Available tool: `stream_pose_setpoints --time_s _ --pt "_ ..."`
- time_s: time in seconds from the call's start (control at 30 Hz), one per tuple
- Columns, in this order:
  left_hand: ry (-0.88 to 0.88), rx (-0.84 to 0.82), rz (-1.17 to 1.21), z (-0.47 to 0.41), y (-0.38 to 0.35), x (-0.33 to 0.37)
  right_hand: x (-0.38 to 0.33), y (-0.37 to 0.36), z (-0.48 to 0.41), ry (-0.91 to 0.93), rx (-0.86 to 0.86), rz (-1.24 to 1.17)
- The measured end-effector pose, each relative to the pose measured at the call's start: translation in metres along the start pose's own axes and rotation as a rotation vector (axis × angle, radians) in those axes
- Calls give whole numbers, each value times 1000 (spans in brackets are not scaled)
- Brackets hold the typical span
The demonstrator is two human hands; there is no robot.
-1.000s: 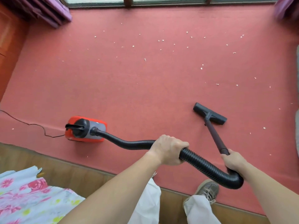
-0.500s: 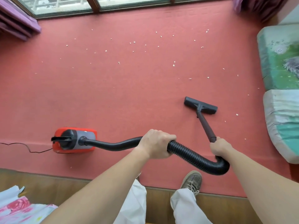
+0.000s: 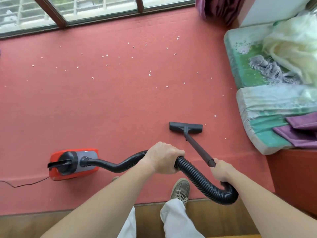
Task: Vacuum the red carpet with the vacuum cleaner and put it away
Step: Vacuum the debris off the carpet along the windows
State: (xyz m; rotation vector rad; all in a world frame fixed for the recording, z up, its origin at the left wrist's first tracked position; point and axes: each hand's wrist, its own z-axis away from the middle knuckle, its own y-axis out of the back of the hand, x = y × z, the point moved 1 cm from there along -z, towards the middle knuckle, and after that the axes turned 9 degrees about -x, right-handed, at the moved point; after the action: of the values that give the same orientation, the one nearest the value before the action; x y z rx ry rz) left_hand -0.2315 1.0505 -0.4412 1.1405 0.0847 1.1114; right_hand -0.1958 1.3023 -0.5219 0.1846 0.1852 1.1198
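The red carpet (image 3: pixel 103 103) fills the floor and is strewn with several small white crumbs (image 3: pixel 149 74). A red and grey vacuum cleaner (image 3: pixel 73 164) sits on it at lower left. Its black ribbed hose (image 3: pixel 202 182) loops toward me. My left hand (image 3: pixel 163 158) grips the hose from above. My right hand (image 3: pixel 221 170) grips the lower end of the dark wand (image 3: pixel 197 146). The black floor head (image 3: pixel 186 127) lies flat on the carpet ahead of my hands.
A window (image 3: pixel 85 11) runs along the far edge. Green patterned cushions (image 3: pixel 267 103) with cloths lie on a red bench at right. A thin power cord (image 3: pixel 24 183) trails left from the vacuum. Wooden floor (image 3: pixel 214 219) borders the carpet near my shoe (image 3: pixel 181 188).
My view has swung right, bringing the cushions and window into sight. The floor head has turned square to me and sits further right on the carpet. Both hands keep their grips.
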Motion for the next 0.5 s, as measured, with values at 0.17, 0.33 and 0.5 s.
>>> stream_pose_setpoints --time_s 0.17,0.33,0.5 --pt "-27 -22 -24 -27 -1 24 52 -34 14 -134 34 -209" --pt "-31 24 -9 -52 7 25 60 14 -6 -151 126 -213" --pt "8 189 8 -63 8 5 43 73 -41 -193 179 -346"
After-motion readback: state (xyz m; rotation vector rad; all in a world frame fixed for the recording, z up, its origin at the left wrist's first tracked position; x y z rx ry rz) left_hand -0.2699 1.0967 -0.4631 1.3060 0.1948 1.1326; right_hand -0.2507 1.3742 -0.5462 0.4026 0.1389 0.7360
